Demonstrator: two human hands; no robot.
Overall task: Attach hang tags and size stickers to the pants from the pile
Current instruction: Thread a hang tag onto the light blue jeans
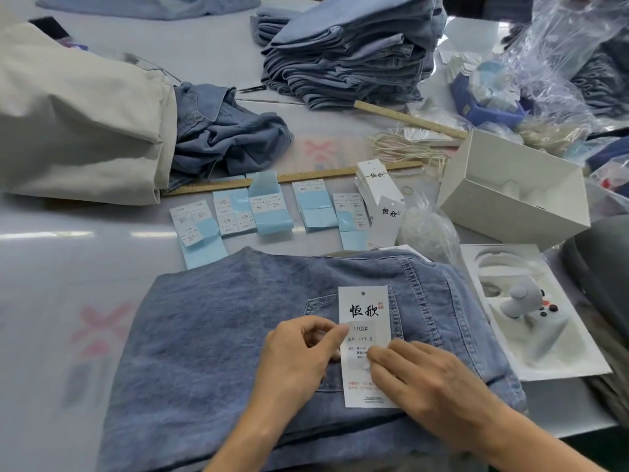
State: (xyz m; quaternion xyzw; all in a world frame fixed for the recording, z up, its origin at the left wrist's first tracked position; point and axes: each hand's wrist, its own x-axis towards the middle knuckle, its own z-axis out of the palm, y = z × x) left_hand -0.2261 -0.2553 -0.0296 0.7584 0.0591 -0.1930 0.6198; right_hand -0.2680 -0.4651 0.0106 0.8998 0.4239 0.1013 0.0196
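- Denim pants (238, 335) lie folded flat at the near edge of the table (85, 250), with the back pocket facing up.
- On the far side of the table a tall pile (347, 59) of folded pants waits, and more crumpled denim (224, 137) comes out of a beige sack (78, 114) on the left. I judge that most of the work is not done yet.
- A white hang tag (366, 311) lies on the pocket of the near pants. It is not yet tied on, as far as I can see.
- A size sticker (363, 338) marked "1103#" and "S" is being put on the tag. The left hand (299, 352) pinches its left edge; the right hand (432, 383) presses it down with straight fingers.
- Between the near pants and a wooden ruler (306, 177), sticker sheets (269, 212) lie in a row, some partly used.
- Spare tags (377, 189), strings (405, 149) and a white box (510, 189) are on the right.
- The surface is pale and glossy; the room around is not visible.
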